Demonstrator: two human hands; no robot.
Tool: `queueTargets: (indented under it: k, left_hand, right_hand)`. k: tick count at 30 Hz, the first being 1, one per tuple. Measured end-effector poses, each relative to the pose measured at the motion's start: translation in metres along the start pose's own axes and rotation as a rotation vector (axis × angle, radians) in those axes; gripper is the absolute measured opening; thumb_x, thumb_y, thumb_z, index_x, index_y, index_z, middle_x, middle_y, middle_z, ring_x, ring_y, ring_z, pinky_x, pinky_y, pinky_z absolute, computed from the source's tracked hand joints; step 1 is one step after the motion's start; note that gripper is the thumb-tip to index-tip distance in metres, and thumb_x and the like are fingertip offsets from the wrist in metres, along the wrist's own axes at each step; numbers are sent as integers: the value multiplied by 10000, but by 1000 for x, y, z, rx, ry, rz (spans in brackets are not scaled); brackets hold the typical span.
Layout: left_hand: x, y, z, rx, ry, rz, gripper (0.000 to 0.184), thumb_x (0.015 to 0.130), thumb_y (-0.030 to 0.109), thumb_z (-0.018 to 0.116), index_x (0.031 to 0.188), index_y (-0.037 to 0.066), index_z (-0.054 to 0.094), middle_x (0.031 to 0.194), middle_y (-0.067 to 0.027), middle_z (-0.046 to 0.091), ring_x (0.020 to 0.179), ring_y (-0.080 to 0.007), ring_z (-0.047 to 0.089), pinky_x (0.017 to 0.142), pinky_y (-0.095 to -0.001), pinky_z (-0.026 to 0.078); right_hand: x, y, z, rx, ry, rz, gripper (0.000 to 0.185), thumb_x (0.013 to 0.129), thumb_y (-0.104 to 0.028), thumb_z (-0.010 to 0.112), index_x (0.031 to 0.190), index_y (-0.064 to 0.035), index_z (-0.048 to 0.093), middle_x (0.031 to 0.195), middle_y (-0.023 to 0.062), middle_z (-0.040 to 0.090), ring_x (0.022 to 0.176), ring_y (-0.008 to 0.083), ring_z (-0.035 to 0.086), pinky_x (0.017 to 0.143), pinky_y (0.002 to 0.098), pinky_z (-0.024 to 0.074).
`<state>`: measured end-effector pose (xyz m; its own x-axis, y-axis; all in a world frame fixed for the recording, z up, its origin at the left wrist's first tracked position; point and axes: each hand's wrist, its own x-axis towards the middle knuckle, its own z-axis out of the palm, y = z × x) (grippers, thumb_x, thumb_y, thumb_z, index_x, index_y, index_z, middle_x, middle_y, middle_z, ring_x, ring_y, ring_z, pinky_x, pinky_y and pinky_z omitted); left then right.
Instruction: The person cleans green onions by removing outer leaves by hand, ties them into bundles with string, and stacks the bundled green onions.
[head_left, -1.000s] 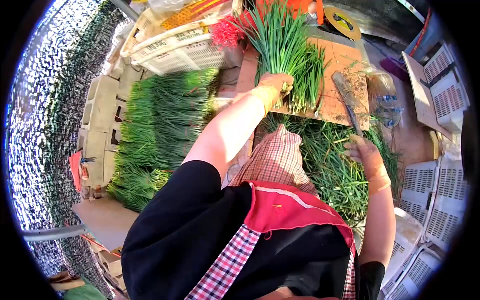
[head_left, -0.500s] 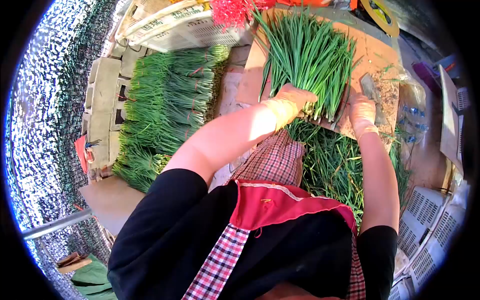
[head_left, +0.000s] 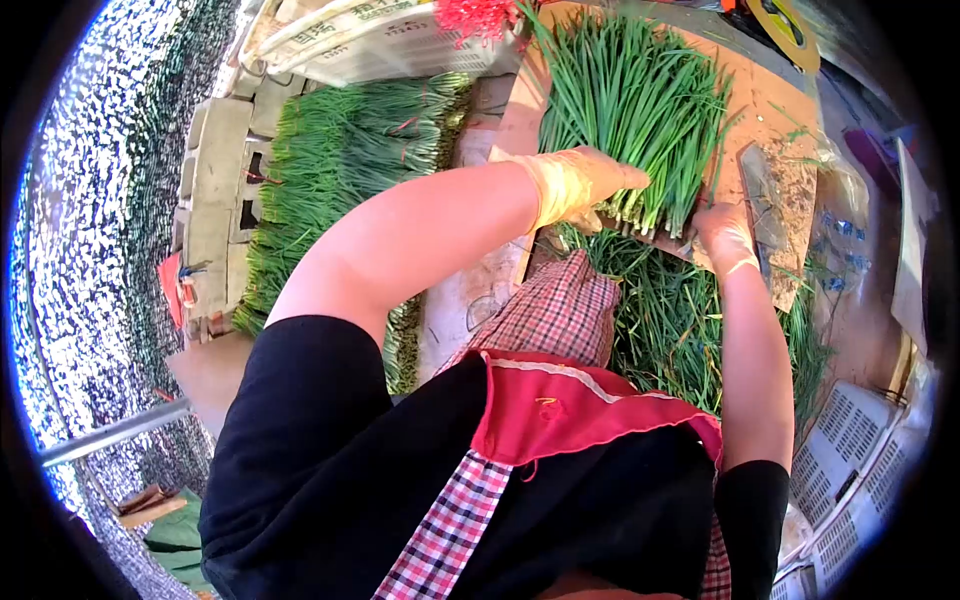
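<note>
Greens [head_left: 640, 110] fanned across the board [head_left: 762, 108], and I've got left hand [head_left: 588, 182] touching stem ends, right hand [head_left: 722, 228] just beside! How closed either grip is, I can't tell.

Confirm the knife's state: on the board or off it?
On. The knife lies with its wide part on the board, to the right of the right hand.
</note>
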<state>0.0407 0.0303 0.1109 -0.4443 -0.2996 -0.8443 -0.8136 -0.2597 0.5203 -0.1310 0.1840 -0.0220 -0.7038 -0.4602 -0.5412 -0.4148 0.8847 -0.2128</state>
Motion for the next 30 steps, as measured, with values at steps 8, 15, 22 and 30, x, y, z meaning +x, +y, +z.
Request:
queueTargets:
  k: [8, 15, 22, 30]
  left_hand:
    - [-1, -13, -28, 126, -112, 54, 579, 781, 452, 645, 1087, -28, 537, 798, -189, 606, 593, -264, 616, 472, -353, 509]
    - [21, -60, -115, 204, 150, 460, 411, 770, 306, 652, 1035, 5, 565, 834, -134, 632, 669, -210, 618, 579, -292, 500]
    - [88, -145, -136, 615, 554, 686, 296, 683, 246, 663, 968, 166, 654, 897, -126, 645, 852, -309, 607, 783, -374, 469]
    - [110, -123, -109, 655, 825, 808, 230, 694, 172, 567, 903, 105, 636, 962, -143, 619, 906, -345, 583, 792, -380, 472]
  right_hand:
    - [-141, 95, -3, -362, -728, -461, 384, 857, -359, 471, 741, -19, 608, 653, 96, 629, 552, 263, 611, 616, 386, 510]
    - [-108, 15, -45, 13, 127, -355, 237, 782, -259, 605, 847, -31, 613, 841, 175, 625, 804, 344, 607, 725, 403, 476]
    - [-29, -5, -11, -694, 476, -350, 235, 736, -139, 612, 966, -91, 598, 983, 112, 596, 873, 271, 606, 681, 363, 497]
    - [-28, -18, -31, -692, 415, -433, 203, 781, -217, 592, 945, -99, 602, 875, 116, 621, 797, 295, 615, 655, 385, 490]
